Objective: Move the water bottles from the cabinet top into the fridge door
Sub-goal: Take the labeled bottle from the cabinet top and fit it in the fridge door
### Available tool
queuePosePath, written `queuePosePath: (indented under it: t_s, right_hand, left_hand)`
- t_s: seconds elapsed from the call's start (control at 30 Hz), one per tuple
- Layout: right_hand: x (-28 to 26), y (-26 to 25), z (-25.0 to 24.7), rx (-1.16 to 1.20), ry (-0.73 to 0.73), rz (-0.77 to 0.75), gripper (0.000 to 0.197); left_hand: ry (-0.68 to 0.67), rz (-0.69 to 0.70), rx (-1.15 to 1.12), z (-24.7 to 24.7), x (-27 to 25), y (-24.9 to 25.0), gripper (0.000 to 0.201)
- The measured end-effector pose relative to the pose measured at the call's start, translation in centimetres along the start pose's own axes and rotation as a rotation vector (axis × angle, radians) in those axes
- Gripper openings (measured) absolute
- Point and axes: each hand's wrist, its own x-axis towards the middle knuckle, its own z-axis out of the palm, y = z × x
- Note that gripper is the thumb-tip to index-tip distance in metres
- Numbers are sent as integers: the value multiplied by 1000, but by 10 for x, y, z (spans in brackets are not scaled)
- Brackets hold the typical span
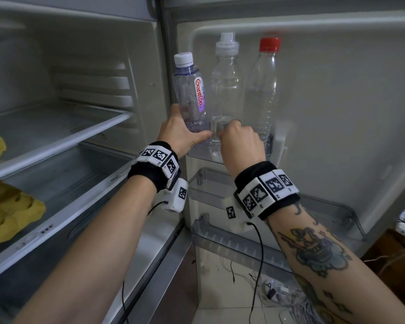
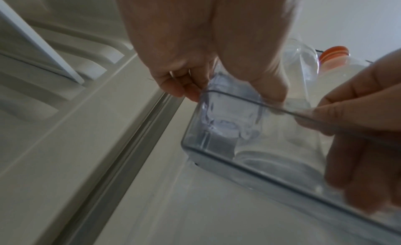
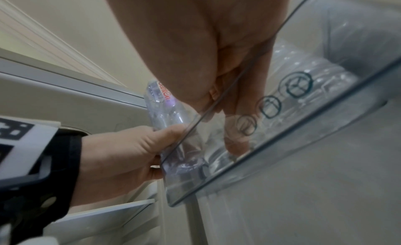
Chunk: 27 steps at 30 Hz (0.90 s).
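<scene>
Three clear water bottles stand in a row at the upper fridge door shelf (image 1: 269, 144). My left hand (image 1: 188, 132) grips the base of the small white-capped Ganten bottle (image 1: 189, 90) at the shelf's left end. In the left wrist view its base (image 2: 228, 111) shows through the shelf wall (image 2: 238, 160); whether it rests on the floor I cannot tell. My right hand (image 1: 227, 133) curls round the bottom of the middle bottle with the white sport cap (image 1: 226, 83). The red-capped bottle (image 1: 265, 90) stands free on the right. In the right wrist view, fingers (image 3: 236, 139) reach behind the shelf wall (image 3: 308, 128).
The fridge's inner shelves on the left hold yellow egg cartons (image 1: 12, 213). Two more clear door shelves (image 1: 208, 183) sit below my hands. Cables (image 1: 278, 298) lie on the floor under the door. A brown piece of furniture (image 1: 398, 249) stands at far right.
</scene>
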Motion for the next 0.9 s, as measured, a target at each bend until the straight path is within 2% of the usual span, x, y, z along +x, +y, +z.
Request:
queuePosePath:
  t_s: [0.17, 0.27, 0.43, 0.63, 0.7, 0.8, 0.9]
  right_hand:
    - [2, 2, 1, 6, -15, 24, 20]
    - [2, 4, 3, -20, -33, 10, 26]
    - [-11, 3, 1, -59, 44, -1, 19]
    - [-36, 21, 9, -64, 284, -77, 10]
    - [-43, 27, 11, -47, 322, -83, 10]
    - [-46, 30, 10, 11, 357, -78, 18]
    - [-40, 26, 3, 21, 348, -71, 20]
  left_hand:
    - [-58, -12, -128, -2, -8, 4, 94]
    - [-81, -16, -193, -1, -10, 4, 96]
    - [-106, -38, -240, -4, -15, 12, 85]
    - [1, -47, -250, -9, -12, 15, 60]
    - [55, -43, -286, -11, -6, 15, 62]
    - [37, -43, -295, -13, 2, 16, 69]
    - [66, -37, -272, -17, 4, 17, 61]
